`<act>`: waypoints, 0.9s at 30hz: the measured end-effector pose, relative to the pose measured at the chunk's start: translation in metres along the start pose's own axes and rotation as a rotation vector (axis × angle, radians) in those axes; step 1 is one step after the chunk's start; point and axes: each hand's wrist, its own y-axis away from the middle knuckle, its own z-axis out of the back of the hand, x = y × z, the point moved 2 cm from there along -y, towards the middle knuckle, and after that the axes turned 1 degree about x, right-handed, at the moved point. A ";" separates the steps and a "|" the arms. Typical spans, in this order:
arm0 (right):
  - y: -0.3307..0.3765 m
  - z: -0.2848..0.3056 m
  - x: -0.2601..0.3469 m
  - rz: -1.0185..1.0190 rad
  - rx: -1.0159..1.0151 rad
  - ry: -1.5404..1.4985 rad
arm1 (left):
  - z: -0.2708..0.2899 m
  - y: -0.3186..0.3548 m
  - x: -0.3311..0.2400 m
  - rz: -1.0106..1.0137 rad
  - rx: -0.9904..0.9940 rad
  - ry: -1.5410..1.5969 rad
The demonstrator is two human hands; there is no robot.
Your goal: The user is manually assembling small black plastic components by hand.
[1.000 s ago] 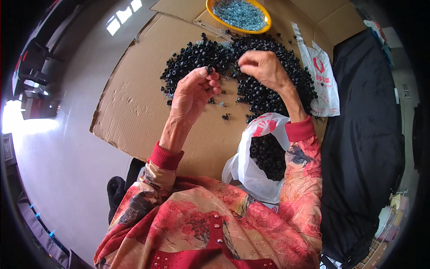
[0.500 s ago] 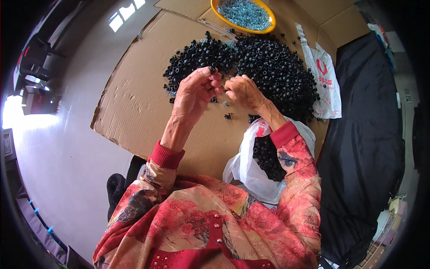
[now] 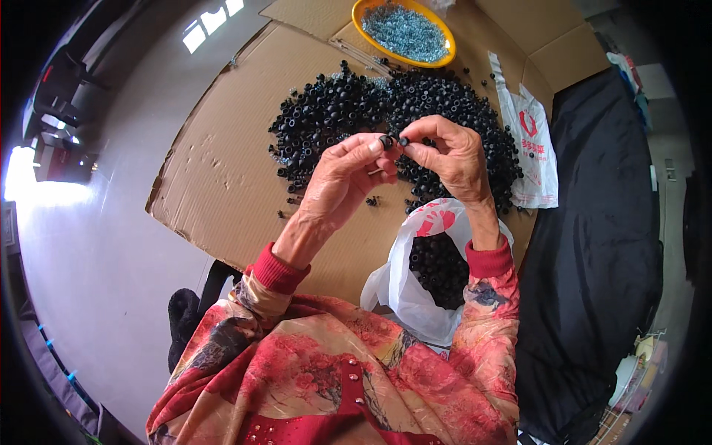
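Grip of the left hand [image 3: 337,182] grasps a small, glossy black, ring-like piece [image 3: 386,142], while the right hand [image 3: 456,163] pinches a smaller dark, rounded piece [image 3: 403,142] just beside it; both are held over the near side of a heap of black, hollow, plastic-looking pieces [image 3: 452,100]. Held only by fingertips, either could slip if a pinch loosens and be lost among the heap's lookalikes. The red right cuff [image 3: 489,262] hangs beside an open white plastic bag [image 3: 434,330], nearer the body than the heap; a low sweep might tip it. A brown cardboard sheet [image 3: 215,148] lies under the heap, with a yellow oval bowl [image 3: 412,64] of pale blue, glassy bits [image 3: 404,33] beyond. Right of the heap are a flat white plastic bag [image 3: 535,185] and black cloth [image 3: 593,193]; left, past the cardboard, is grey floor [image 3: 126,170].
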 end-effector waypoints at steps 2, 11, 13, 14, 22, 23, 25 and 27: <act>0.000 -0.002 0.012 0.031 0.006 0.027 | -0.003 0.002 -0.001 0.006 -0.009 -0.006; 0.000 -0.007 0.025 0.299 -0.084 0.405 | -0.006 0.002 0.001 0.014 0.001 0.030; 0.000 -0.009 0.030 0.363 -0.115 0.524 | -0.004 0.001 0.002 0.006 0.000 0.026; 0.000 -0.010 0.032 0.382 -0.112 0.535 | -0.004 0.002 0.003 0.009 -0.002 0.025; 0.001 -0.003 0.029 0.203 -0.093 0.328 | -0.009 0.001 0.004 0.051 0.036 0.083; 0.002 -0.001 0.027 0.158 -0.120 0.177 | -0.012 0.001 0.004 0.050 0.035 0.083; 0.004 0.001 0.022 0.118 -0.121 -0.022 | -0.016 0.001 0.006 0.065 0.016 0.132; 0.005 -0.003 0.021 0.095 -0.145 -0.136 | -0.020 0.000 0.007 0.065 0.023 0.150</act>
